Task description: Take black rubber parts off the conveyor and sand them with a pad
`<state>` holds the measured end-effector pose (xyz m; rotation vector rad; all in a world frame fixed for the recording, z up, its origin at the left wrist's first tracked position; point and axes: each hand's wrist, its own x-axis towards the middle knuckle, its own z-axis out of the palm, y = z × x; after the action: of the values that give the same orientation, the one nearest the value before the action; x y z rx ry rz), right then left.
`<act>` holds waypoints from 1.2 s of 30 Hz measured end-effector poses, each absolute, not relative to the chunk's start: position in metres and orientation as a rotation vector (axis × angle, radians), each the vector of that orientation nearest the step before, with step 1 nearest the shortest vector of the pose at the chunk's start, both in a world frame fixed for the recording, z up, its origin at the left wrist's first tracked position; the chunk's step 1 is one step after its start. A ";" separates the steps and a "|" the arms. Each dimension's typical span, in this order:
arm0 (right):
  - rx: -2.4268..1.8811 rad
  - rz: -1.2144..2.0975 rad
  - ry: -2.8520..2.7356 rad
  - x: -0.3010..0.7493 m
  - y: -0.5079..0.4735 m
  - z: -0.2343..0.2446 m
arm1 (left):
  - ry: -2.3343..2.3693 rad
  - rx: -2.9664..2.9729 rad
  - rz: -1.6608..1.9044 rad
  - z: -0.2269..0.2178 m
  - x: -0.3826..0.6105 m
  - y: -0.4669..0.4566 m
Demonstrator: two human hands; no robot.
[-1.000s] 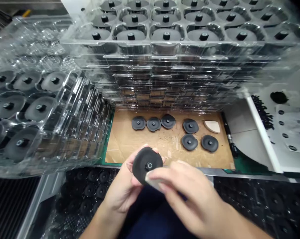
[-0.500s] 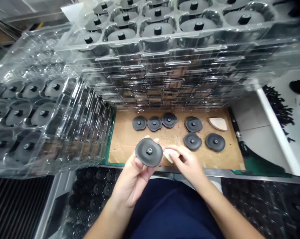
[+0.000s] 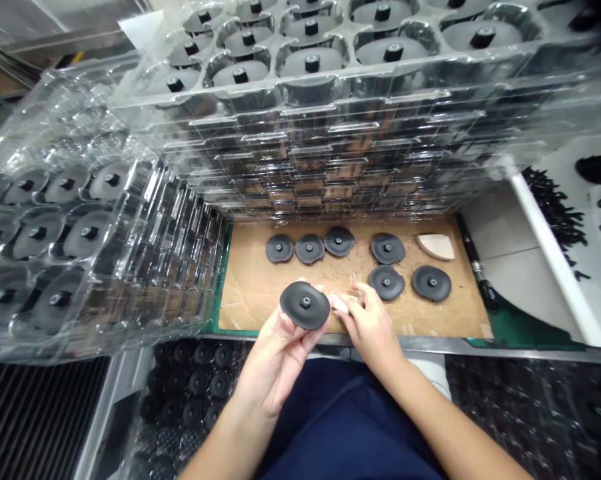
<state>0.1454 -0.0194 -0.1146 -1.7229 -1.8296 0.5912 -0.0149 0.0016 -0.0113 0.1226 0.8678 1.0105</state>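
Over the counter's near edge, centre: left hand (image 3: 280, 347) has a black disc (image 3: 304, 305) in a fingertip grip, pinched by the rim, hub side up, roughly level. Right hand (image 3: 368, 323) is just beside it, grip closed on a small pale wedge (image 3: 338, 303). Wedge tip is at the disc's right rim; can't tell if they touch. Both are above the front edge of the cardboard sheet (image 3: 250, 287). On the sheet are six loose discs (image 3: 386, 282): three in a row at the back, three more to their right. A second pale wedge (image 3: 436, 247) lies at the sheet's back right corner. Stacked clear trays (image 3: 330, 133) of discs run along the counter's back and left edges.
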 end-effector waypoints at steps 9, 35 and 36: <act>-1.618 0.712 -1.644 0.152 0.016 -0.058 | 0.871 0.164 0.987 -0.014 -0.018 -0.003; -1.111 0.950 -1.733 0.134 0.004 0.035 | 0.971 0.305 0.875 0.002 -0.009 0.003; -1.115 1.004 -1.760 0.139 0.001 0.035 | 0.966 0.288 0.877 0.002 -0.010 0.003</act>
<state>0.1387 0.0007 0.0352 -1.1155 -1.7599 1.0041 -0.0104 0.0032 0.0022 0.2880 0.9661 0.8771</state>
